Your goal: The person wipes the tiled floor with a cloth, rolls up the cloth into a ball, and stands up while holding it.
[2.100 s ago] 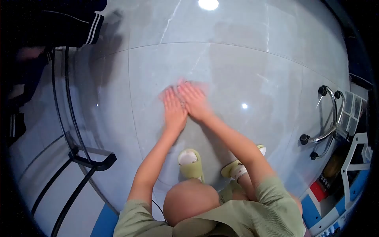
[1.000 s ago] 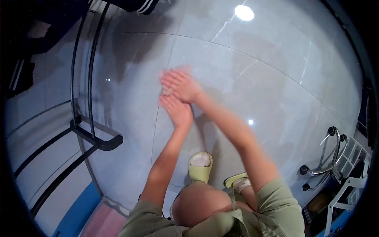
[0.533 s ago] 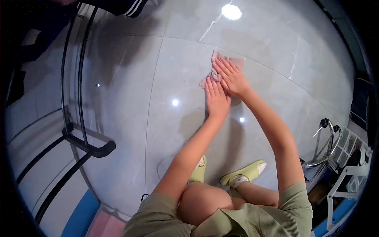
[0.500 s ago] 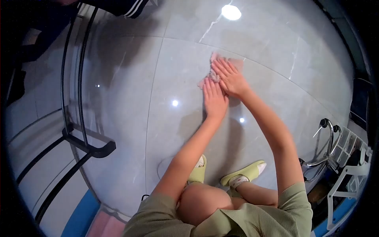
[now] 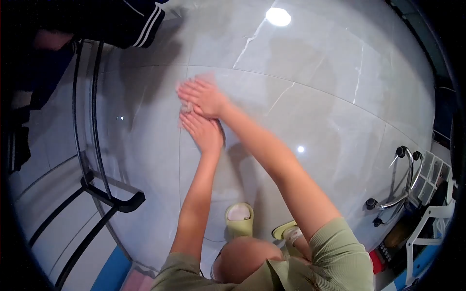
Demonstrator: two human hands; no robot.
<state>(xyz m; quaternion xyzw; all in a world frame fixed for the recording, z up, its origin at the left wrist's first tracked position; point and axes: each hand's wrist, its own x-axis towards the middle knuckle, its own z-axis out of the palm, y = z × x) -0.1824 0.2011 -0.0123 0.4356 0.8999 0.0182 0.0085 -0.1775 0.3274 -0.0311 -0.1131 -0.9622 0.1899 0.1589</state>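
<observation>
A pink cloth (image 5: pixel 187 106), partly crumpled, lies on the grey tiled floor (image 5: pixel 272 111). My right hand (image 5: pixel 206 99) presses on its far part with the fingers stretched out flat. Just nearer to me, my left hand (image 5: pixel 206 134) lies flat too, its fingertips on the cloth's near edge. The two hands touch or nearly touch. Most of the cloth is hidden beneath them, and its edges are blurred.
At the left stands a black metal frame (image 5: pixel 104 194). Another person's dark trouser leg with white stripes (image 5: pixel 145 26) is at the top left. A chrome caster base (image 5: pixel 395 199) and a white rack (image 5: pixel 429 220) stand at the right. My green slippers (image 5: pixel 240 227) are below.
Both hands and the cloth have slid left across the floor, over the tile joint. The other person's leg at the top left shows lower in the view.
</observation>
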